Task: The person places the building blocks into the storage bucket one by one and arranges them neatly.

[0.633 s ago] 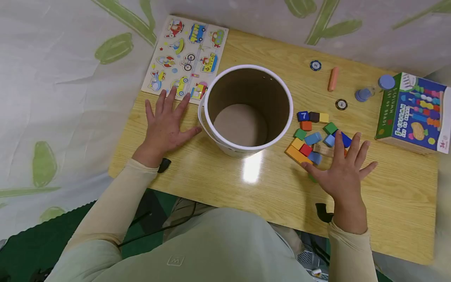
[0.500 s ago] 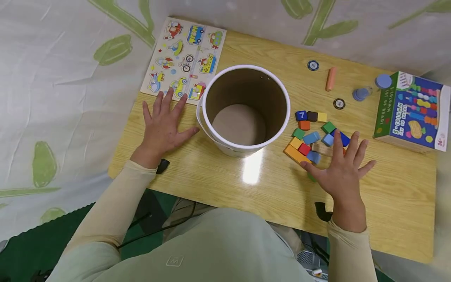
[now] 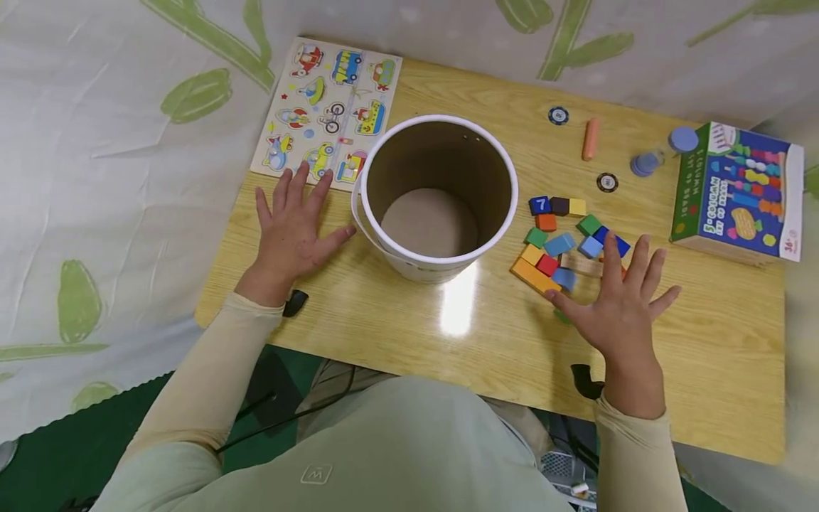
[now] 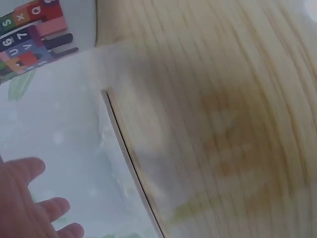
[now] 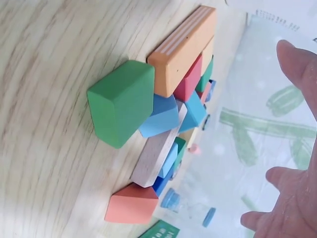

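My left hand (image 3: 289, 238) is spread with straight fingers, between the near edge of a picture puzzle board (image 3: 261, 162) and a white-rimmed bucket (image 3: 429, 203). Its thumb points at the bucket's side. The bucket stands upright, and nothing shows on its brown floor. Over on the right, my right hand (image 3: 617, 316) is spread too, held at the near side of a cluster of coloured wooden blocks (image 3: 559, 244) and partly covering them. A green block (image 5: 121, 104) and an orange bar (image 5: 183, 52) show large in the right wrist view. Neither hand holds anything.
A boxed bead set (image 3: 745, 192) stands at the table's right end. Near it are a small clear bottle with a blue base (image 3: 646, 163), a blue round lid (image 3: 683, 139), an orange stick (image 3: 590, 139) and two poker chips (image 3: 607, 183). Patterned cloth hangs behind the table.
The head view has shifted slightly, so the things on the table sit a little further left in it. Both hands keep their spread pose, and no object has been moved.
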Tool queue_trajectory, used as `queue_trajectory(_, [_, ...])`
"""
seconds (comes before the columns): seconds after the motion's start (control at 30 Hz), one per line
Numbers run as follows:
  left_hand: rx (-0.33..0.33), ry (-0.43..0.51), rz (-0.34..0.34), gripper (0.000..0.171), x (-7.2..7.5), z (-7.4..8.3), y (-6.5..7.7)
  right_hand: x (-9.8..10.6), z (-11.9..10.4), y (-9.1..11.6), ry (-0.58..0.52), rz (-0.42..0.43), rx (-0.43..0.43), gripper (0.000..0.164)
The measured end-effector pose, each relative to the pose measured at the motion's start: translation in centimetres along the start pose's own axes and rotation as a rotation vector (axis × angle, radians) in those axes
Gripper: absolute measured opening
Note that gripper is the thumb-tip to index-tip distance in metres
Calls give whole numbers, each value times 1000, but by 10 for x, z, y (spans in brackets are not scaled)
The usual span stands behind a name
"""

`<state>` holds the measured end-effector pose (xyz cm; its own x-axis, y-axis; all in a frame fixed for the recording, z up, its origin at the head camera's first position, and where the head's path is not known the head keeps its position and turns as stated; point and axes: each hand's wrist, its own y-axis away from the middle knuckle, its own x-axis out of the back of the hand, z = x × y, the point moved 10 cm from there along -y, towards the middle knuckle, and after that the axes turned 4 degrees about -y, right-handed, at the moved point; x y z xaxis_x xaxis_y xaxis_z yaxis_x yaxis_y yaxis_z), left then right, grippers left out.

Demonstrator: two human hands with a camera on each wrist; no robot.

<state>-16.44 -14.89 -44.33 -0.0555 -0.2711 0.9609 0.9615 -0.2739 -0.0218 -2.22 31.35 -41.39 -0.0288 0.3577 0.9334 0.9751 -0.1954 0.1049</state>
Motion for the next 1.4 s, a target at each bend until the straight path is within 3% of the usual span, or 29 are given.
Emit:
queue_trajectory(0.07, [9, 116, 36, 80, 5, 3, -1, 2, -1, 0, 0, 7, 9, 112])
queue_trajectory(0.17, [-32, 371, 182, 72, 28, 15, 0, 6, -8, 0, -33, 53, 52, 102])
queue_trajectory(0.27, [-156, 669, 361, 71, 60, 38, 2, 17, -25, -1, -211, 150, 128, 80])
queue_trajectory(0.33, [-238, 865, 433, 72, 76, 55, 1, 27, -41, -3, -391, 211, 192, 64])
queue_trajectory(0.47, [-254, 1249, 421, 70, 84, 83, -9, 47, -76, -1, -763, 280, 256, 46])
queue_trajectory(0.57, [-232, 1447, 366, 70, 78, 99, -16, 57, -99, 3, -1016, 300, 276, 40])
queue_trajectory(0.7, [-308, 1510, 321, 69, 74, 114, -19, 54, -110, 9, -1255, 298, 314, 36])
queue_trajectory(0.87, [-353, 1489, 333, 65, 72, 113, -18, 28, -81, 11, -1405, 294, 240, 31])
queue_trajectory(1.07, [-359, 1504, 389, 65, 66, 112, -22, -8, -18, 21, -1433, 339, -62, 27])
queue_trajectory(1.2, [-362, 1527, 441, 67, 67, 111, -24, -35, 17, 31, -1438, 314, -285, 23])
queue_trajectory(1.4, [-341, 1559, 450, 66, 62, 111, -24, -63, 45, 50, -1448, 294, -461, 27])
